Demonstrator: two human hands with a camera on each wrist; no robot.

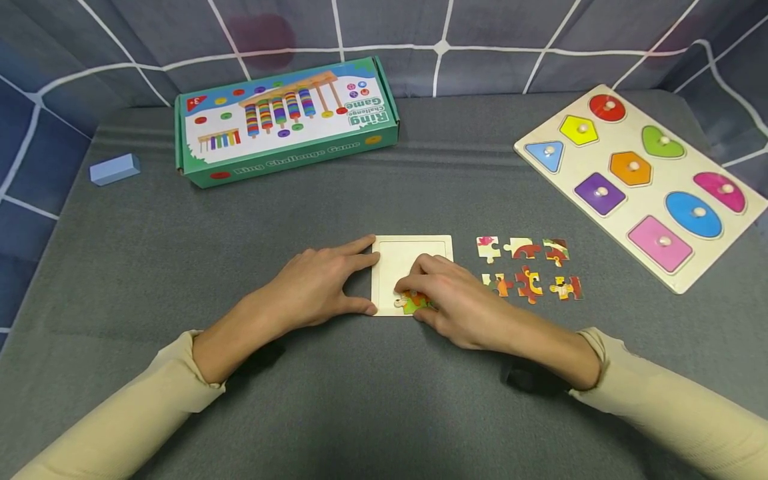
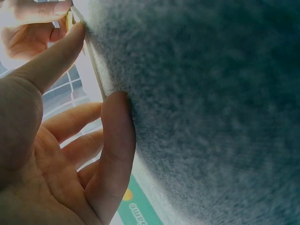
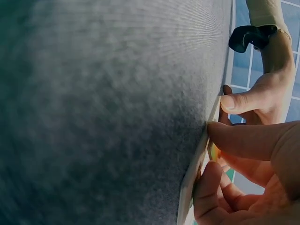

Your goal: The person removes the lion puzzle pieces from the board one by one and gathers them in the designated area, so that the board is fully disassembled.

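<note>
A square wooden puzzle tray (image 1: 387,267) with a raised rim lies flat on the grey tabletop. Along its left edge rests my left hand (image 1: 315,283), thumb at the near corner and extended fingers at the far one. My right hand (image 1: 456,300) reaches over the right part of the tray, its curled fingers and thumb pinching a jigsaw piece (image 1: 413,305) with green and orange print at the near side. Fingers partly cover that piece. In the right wrist view the thumb and a fingertip are right at the tray's edge (image 3: 188,187).
Several loose jigsaw pieces (image 1: 528,285) lie in two rows right of the tray. Behind them is a knobbed shape board (image 1: 600,167). A green Ring Challenge Game box (image 1: 288,157) stands back left, with a blue block (image 1: 114,170) beside it. Blue tiled-pattern cloth (image 1: 390,73) borders the table.
</note>
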